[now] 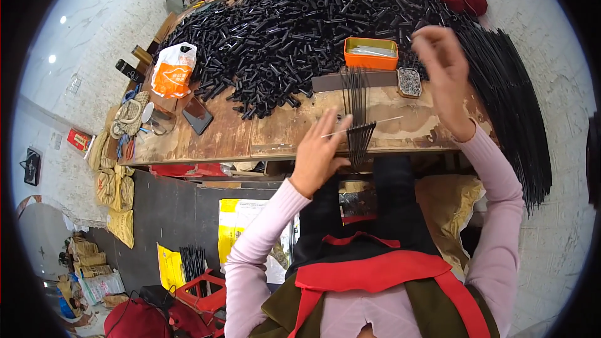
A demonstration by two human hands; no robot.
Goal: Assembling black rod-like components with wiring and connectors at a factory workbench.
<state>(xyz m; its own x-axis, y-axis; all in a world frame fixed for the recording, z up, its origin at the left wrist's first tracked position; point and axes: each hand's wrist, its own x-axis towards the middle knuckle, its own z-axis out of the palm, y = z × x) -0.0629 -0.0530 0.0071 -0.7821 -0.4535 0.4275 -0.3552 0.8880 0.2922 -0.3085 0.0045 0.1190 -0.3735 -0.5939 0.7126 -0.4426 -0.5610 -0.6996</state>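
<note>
Near the middle of the wooden worktop (pixel 275 136), an orange rectangular plastic box (pixel 370 62) holds thin pale strips; just right of it, a small shallow tray (pixel 409 82) is filled with tiny silvery pieces. A white-and-orange plastic bag (pixel 172 74) stands toward the left edge. Glossy black tubes (pixel 275 34) heap across the far half, and long, slender black rods (pixel 510 97) spill over the right edge. A narrow bundle of thin black rods (pixel 355 105) reaches the near edge, crossed by a slim pale stick (pixel 389 119). The left hand (pixel 316 155) is beside the bundle, thumb and fingers apart; contact is unclear. The right hand (pixel 446 69), blurred, hangs above the right side, fingers bent; whether they grip anything cannot be told.
</note>
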